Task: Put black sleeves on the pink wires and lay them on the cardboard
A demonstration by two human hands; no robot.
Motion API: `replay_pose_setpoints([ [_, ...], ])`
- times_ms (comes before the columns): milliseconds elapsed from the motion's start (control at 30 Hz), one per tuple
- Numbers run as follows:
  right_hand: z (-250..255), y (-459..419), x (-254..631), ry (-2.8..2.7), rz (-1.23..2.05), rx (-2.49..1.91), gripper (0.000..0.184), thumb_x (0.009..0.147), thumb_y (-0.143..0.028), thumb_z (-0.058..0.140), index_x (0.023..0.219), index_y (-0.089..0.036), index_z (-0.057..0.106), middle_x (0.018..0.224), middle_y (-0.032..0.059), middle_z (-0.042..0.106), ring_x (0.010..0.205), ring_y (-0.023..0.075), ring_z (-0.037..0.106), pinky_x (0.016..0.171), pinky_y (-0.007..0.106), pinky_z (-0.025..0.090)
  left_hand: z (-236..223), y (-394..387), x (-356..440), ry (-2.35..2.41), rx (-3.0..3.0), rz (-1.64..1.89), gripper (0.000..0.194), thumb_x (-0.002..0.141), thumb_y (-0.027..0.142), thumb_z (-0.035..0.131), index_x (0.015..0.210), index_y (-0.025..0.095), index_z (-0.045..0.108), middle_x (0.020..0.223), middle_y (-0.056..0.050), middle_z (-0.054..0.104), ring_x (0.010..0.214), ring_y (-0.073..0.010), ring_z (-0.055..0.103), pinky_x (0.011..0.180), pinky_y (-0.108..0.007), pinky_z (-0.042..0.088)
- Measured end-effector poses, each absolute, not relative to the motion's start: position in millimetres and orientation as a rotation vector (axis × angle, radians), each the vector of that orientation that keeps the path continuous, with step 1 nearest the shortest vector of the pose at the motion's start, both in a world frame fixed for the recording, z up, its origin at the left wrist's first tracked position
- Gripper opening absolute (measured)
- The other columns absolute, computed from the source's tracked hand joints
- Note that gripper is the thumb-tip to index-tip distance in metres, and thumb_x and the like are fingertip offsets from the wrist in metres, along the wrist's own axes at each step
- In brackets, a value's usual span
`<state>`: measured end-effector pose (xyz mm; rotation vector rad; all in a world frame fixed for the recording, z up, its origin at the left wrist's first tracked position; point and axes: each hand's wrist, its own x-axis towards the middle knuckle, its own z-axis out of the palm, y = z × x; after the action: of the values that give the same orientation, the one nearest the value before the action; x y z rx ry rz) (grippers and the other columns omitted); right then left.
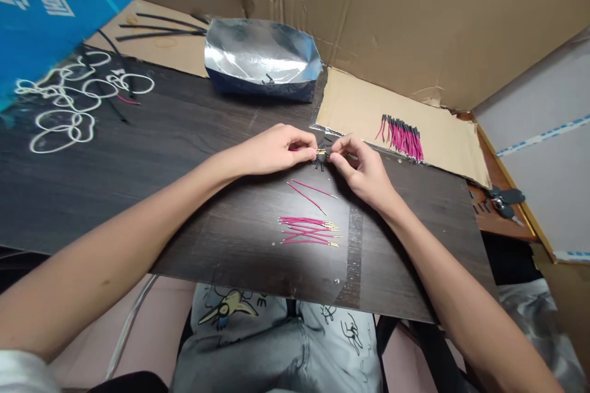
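My left hand (286, 148) pinches pink wires whose gold tips (321, 151) point to the right. Close to those tips, my right hand (357, 163) is closed with thumb and forefinger together; whatever sits between them is too small to name. Several short black sleeves (321, 166) lie on the table under and between the hands. Nearer the body, two loose pink wires (308, 198) rest at a slant. Below them is a row of pink wires (306, 231) with gold ends on the right.
A silver-lined bag (262, 52) stands at the back, with black sleeves inside. Finished-looking pink wires with black ends (403, 138) lie on a cardboard strip (354, 101). White rubber bands (69, 98) are at left; keys (504, 201) lie far right. Cardboard walls the back.
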<state>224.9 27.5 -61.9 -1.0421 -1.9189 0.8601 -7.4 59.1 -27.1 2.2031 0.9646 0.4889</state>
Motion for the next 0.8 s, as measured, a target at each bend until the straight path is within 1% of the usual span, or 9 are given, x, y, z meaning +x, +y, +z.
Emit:
replay_pose_setpoints([
  [133, -65.8, 32.8, 226.1, -1.81, 1.005, -0.975, 0.012, 0.095, -0.032, 0.066, 0.099, -0.022, 0.062, 0.095, 0.0025, 0.066, 0.086, 0.0164, 0.062, 0.075, 0.032, 0.048, -28.8, 61.0, -8.7, 0.97, 2.196, 0.488, 0.024, 0.092, 0.033, 0.059, 0.084, 0.016, 0.073, 0.074, 0.001, 0.068, 0.069, -0.0124, 0.053, 0.067, -0.027, 0.034],
  [300, -67.4, 35.0, 227.1, -1.753, 1.07, -0.998, 0.015, 0.093, -0.034, 0.07, 0.099, -0.022, 0.063, 0.094, 0.0023, 0.065, 0.078, 0.0142, 0.058, 0.063, 0.028, 0.044, -31.0, 61.6, -9.9, 0.965, 2.138, 0.508, 0.025, 0.091, 0.036, 0.062, 0.083, 0.016, 0.075, 0.068, 0.002, 0.063, 0.062, -0.0106, 0.049, 0.064, -0.027, 0.031],
  [433, -67.6, 34.8, 227.9, -1.754, 1.078, -0.999, 0.013, 0.093, -0.032, 0.069, 0.099, -0.022, 0.064, 0.092, 0.0016, 0.065, 0.07, 0.0116, 0.054, 0.058, 0.027, 0.041, -29.8, 60.3, -9.0, 0.961, 2.124, 0.532, 0.022, 0.088, 0.033, 0.065, 0.08, 0.016, 0.076, 0.065, 0.002, 0.061, 0.062, -0.0101, 0.047, 0.062, -0.026, 0.031],
  [567, -66.4, 33.8, 228.3, -1.764, 1.092, -1.0, 0.013, 0.092, -0.031, 0.069, 0.099, -0.021, 0.064, 0.092, 0.0017, 0.064, 0.07, 0.0115, 0.053, 0.057, 0.026, 0.041, -29.4, 59.8, -8.4, 0.955, 2.125, 0.54, 0.02, 0.087, 0.031, 0.066, 0.078, 0.015, 0.075, 0.064, 0.003, 0.058, 0.062, -0.0099, 0.046, 0.061, -0.025, 0.031],
  [700, -64.9, 32.6, 227.8, -1.763, 1.113, -0.989, 0.015, 0.091, -0.031, 0.071, 0.099, -0.021, 0.064, 0.092, 0.0017, 0.063, 0.074, 0.0126, 0.055, 0.058, 0.026, 0.041, -29.5, 59.2, -7.8, 0.949, 2.138, 0.536, 0.021, 0.088, 0.03, 0.064, 0.078, 0.015, 0.075, 0.065, 0.002, 0.06, 0.063, -0.0102, 0.048, 0.062, -0.025, 0.032],
  [800, -64.4, 32.4, 227.5, -1.76, 1.122, -0.985, 0.016, 0.09, -0.032, 0.073, 0.1, -0.021, 0.064, 0.09, 0.0011, 0.062, 0.077, 0.0133, 0.055, 0.059, 0.026, 0.042, -28.7, 58.0, -6.8, 0.954, 2.144, 0.547, 0.02, 0.087, 0.029, 0.065, 0.076, 0.015, 0.075, 0.063, 0.003, 0.059, 0.061, -0.0098, 0.046, 0.063, -0.026, 0.032],
])
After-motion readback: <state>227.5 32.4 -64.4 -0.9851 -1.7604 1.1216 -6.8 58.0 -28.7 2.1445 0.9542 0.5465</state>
